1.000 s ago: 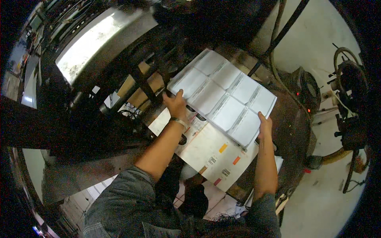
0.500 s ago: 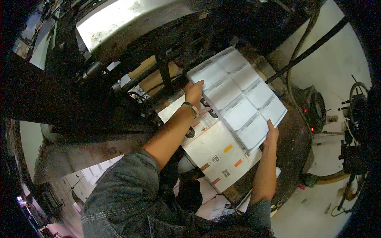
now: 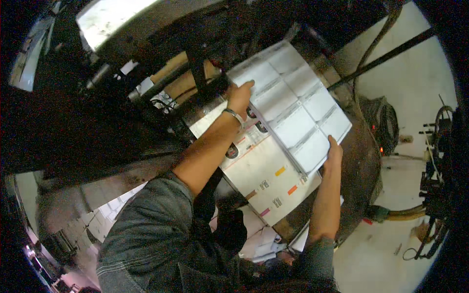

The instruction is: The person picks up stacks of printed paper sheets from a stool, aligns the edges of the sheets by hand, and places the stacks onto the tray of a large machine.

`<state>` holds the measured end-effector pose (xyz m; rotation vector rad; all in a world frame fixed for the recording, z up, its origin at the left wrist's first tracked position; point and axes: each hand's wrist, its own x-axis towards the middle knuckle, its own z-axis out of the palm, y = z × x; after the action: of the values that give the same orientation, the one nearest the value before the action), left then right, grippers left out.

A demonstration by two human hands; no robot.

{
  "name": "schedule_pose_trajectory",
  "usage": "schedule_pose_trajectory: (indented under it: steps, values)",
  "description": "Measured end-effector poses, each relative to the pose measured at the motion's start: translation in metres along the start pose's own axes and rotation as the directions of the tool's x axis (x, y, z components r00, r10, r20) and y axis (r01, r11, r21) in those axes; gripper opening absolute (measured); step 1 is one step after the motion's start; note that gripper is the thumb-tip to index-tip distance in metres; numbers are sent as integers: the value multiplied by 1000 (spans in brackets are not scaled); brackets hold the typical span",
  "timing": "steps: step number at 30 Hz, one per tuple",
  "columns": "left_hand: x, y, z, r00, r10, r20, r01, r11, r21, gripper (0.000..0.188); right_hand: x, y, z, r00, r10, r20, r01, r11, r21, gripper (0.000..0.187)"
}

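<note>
A stack of white printed sheets (image 3: 293,112), divided into several form-like panels, is held tilted between my two hands. My left hand (image 3: 240,97) grips its near left edge, thumb on top and fingers hidden beneath. At the near right corner, my right hand (image 3: 333,154) pinches the stack with its thumb over the top sheet. Partly under the stack lies a flat, pale printed panel (image 3: 254,168) with dark round marks and small yellow, orange and purple blocks. A band circles my left wrist.
Dark machine framework (image 3: 195,68) with bars stands beyond my left hand. A black hose (image 3: 386,58) crosses at the upper right. Right of the stack are a dark round unit (image 3: 385,127) with red lights and a yellowish hose (image 3: 405,214). White papers (image 3: 119,201) lie at the lower left.
The view has shifted slightly. Both hands keep hold of the sheet stack, which sits a little higher in view; its far edge has moved up.
</note>
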<state>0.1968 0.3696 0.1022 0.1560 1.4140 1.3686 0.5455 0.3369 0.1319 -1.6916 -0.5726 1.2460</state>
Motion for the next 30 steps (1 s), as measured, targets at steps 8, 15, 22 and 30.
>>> schedule_pose_trajectory:
  steps: [8,15,22,30]
  values:
    - [6,22,4,986,-76,146,111,963,-247,43,7,1,1,1000,-25,13,25,999,-32,40]
    - [15,29,1,975,-92,200,154,935,-319,46,11,-1,4,1000,7,1,-7,999,-47,37]
    - [31,30,-2,961,-75,267,139,963,-230,41,7,2,6,994,-109,-15,107,988,-109,38]
    - [26,34,-13,914,113,389,-132,991,24,36,-4,-1,5,985,-172,13,172,973,-155,38]
